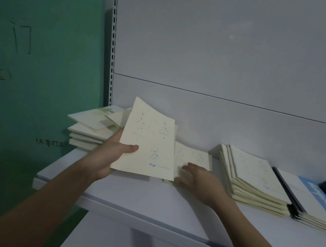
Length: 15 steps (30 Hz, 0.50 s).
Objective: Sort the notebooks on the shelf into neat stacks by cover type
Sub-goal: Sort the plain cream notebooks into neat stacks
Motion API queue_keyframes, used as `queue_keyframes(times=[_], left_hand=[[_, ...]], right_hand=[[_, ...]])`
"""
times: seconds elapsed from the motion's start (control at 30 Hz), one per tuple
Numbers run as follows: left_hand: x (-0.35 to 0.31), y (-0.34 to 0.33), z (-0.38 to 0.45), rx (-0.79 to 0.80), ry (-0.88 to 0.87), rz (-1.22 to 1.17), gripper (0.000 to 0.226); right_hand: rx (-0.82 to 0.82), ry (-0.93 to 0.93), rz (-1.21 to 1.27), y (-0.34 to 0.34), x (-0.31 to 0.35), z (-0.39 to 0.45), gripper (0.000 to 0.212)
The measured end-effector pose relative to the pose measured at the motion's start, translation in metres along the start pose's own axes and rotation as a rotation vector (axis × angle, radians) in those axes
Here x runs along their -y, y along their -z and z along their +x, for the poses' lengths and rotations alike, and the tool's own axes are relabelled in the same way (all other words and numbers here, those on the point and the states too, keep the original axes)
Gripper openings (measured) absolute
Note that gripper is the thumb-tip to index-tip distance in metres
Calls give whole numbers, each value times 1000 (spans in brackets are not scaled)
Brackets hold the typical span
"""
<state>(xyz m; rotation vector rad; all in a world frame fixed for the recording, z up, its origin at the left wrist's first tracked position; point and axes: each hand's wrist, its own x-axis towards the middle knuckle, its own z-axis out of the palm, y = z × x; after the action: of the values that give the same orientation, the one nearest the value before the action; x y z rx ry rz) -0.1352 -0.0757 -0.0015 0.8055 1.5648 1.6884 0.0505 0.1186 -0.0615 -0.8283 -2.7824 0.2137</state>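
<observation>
Left hand (112,154) gripping tilted constellation notebook (147,140), right hand (198,179) flat on half-hidden notebook (193,156), fingertips blurred

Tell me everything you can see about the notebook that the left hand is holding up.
The held notebook has a cream, paper-like cover with faint constellation drawings of dark dots and a small blue word near its lower edge. It is thin, closed and tilted, far edge raised above the shelf. The left hand grips its left edge, thumb on the cover. Its lower right corner overlaps the small stack under the right hand.
</observation>
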Motion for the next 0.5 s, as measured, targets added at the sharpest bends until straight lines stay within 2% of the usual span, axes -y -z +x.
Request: queue_keyframes(times=[0.07,0.1,0.23,0.3,0.37,0.5], left_hand=[[1,-1,0,8,8,8,47],[2,-2,0,14,12,12,47],[5,-1,1,24,29,13,49],[6,-1,1,27,32,-4,48],[6,-1,0,25,26,-27,47],[5,-8,0,14,15,-92,47]], right_hand=[[73,19,-28,-8,8,3,75],[93,29,-38,-13,10,5,74],[18,65,-185,-18,5,6,53],[63,95,-162,-14,0,-1,48],[60,47,-7,-5,-7,-10,45],[-301,-121,491,23,-4,-18,25]])
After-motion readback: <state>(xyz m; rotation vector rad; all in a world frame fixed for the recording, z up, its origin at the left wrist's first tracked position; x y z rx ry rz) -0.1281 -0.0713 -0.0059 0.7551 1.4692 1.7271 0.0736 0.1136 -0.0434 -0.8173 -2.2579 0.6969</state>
